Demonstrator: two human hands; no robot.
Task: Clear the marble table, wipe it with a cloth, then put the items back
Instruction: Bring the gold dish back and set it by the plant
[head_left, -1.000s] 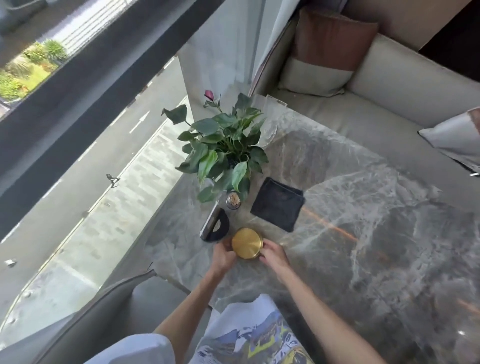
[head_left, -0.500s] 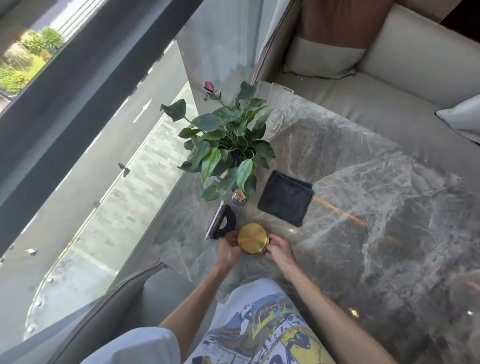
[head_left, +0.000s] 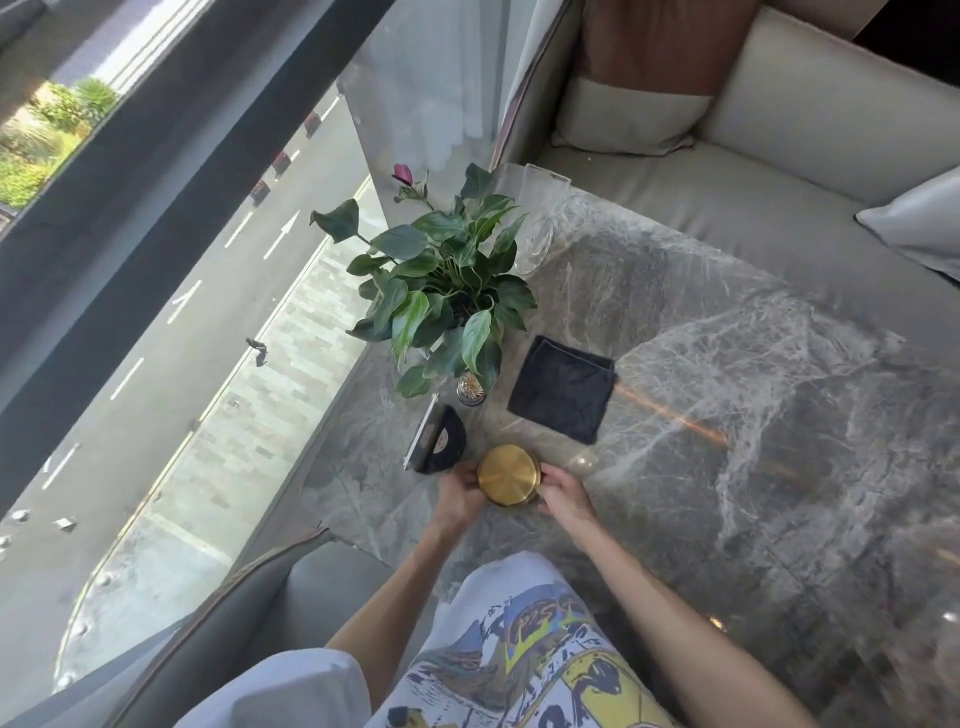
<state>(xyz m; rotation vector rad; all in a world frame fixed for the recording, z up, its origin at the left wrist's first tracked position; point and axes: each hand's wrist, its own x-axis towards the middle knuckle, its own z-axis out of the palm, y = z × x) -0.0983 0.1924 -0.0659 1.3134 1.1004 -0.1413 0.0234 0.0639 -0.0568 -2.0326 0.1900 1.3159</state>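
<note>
A round gold container (head_left: 508, 474) stands near the front left of the grey marble table (head_left: 727, 415). My left hand (head_left: 460, 493) grips its left side and my right hand (head_left: 566, 493) grips its right side. Just beyond it a black stand with a clear panel (head_left: 439, 447) stands upright. A folded dark cloth (head_left: 563, 395) lies flat further right. A leafy potted plant (head_left: 441, 291) with a pink bud sits by the window, with a small toothpick jar (head_left: 470, 389) at its foot. A clear acrylic holder (head_left: 540, 218) stands at the far corner.
A floor-to-ceiling window (head_left: 208, 312) runs along the table's left edge. A beige sofa (head_left: 753, 171) with cushions lies beyond the far edge. A grey chair (head_left: 249, 613) is at my near left.
Both hands have stayed on the gold container. The view has shifted a little, so everything sits slightly further right in the frame.
</note>
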